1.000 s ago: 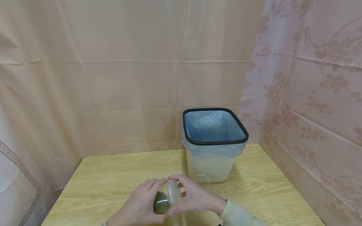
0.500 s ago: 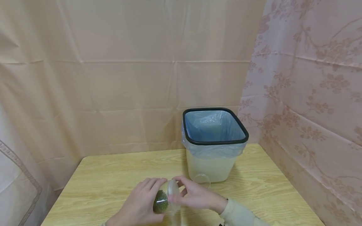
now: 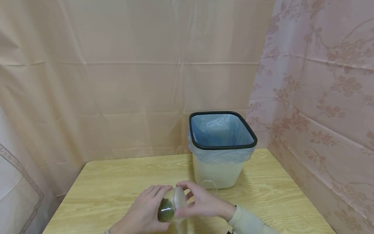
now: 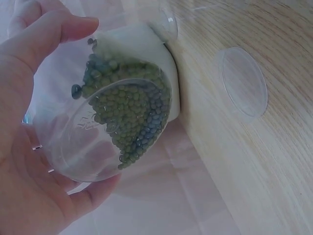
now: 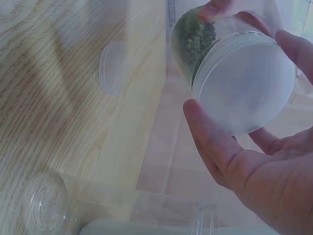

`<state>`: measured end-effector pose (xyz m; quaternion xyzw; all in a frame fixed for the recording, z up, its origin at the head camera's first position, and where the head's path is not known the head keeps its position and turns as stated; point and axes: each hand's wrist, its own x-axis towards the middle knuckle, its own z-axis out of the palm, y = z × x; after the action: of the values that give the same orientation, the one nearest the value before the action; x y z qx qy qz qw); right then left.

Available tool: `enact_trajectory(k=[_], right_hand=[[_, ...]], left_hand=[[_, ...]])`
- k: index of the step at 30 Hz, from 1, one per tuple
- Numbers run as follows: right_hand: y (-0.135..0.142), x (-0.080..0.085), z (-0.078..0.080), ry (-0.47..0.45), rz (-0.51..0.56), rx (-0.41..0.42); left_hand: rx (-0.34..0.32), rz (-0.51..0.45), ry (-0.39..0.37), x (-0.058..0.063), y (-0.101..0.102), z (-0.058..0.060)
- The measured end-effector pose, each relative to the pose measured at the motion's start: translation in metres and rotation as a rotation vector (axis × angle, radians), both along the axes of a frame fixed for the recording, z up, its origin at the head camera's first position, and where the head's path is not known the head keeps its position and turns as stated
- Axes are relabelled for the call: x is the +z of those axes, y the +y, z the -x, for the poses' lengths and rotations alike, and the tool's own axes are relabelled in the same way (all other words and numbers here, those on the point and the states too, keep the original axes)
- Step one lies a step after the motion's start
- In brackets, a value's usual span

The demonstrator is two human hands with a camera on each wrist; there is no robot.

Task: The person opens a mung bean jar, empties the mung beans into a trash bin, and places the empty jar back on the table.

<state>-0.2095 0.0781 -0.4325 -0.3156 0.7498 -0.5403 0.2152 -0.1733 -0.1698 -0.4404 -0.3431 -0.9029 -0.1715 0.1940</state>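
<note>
A clear plastic jar (image 3: 166, 210) lies tilted on its side between the two hands, partly filled with small green beans (image 4: 129, 110). My left hand (image 3: 143, 209) grips the jar's body, thumb on one side and fingers round the other. On the jar's mouth sits a frosted screw lid (image 5: 244, 85). My right hand (image 3: 205, 204) holds this lid by its edge, with thumb and fingertips spread round the rim. Through the jar's round base, the beans show heaped toward the lid side in the left wrist view.
A bin (image 3: 216, 172) with a black rim and bluish liner stands at the table's back right. An empty clear jar (image 5: 44, 205) stands close to it, mostly behind my right hand in the head view. A loose lid (image 4: 243, 83) lies on the wooden table (image 3: 122, 182).
My right thumb has slid up along the lid's edge and then partly back down, with the fingers shifting round the rim. The left hand keeps its hold on the jar nearly in place.
</note>
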Motion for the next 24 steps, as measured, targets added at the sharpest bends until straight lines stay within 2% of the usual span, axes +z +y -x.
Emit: enact_trajectory(k=[7, 13, 20, 24], right_hand=[[0.0021, -0.0035, 0.0003, 0.025, 0.022, 0.025], [0.0050, -0.0067, -0.0012, 0.118, 0.028, 0.049], [0.0034, -0.0077, -0.0038, 0.212, 0.035, 0.099], [0.0020, -0.0087, -0.0039, 0.276, 0.031, 0.122]], left_hand=[[-0.007, -0.016, -0.034, 0.0003, 0.0006, -0.0020], [-0.019, -0.012, -0.084, -0.0005, 0.0010, -0.0024], [-0.001, -0.001, -0.185, 0.0001, -0.0007, -0.0043], [-0.006, 0.004, -0.195, -0.0010, -0.0023, -0.0049]])
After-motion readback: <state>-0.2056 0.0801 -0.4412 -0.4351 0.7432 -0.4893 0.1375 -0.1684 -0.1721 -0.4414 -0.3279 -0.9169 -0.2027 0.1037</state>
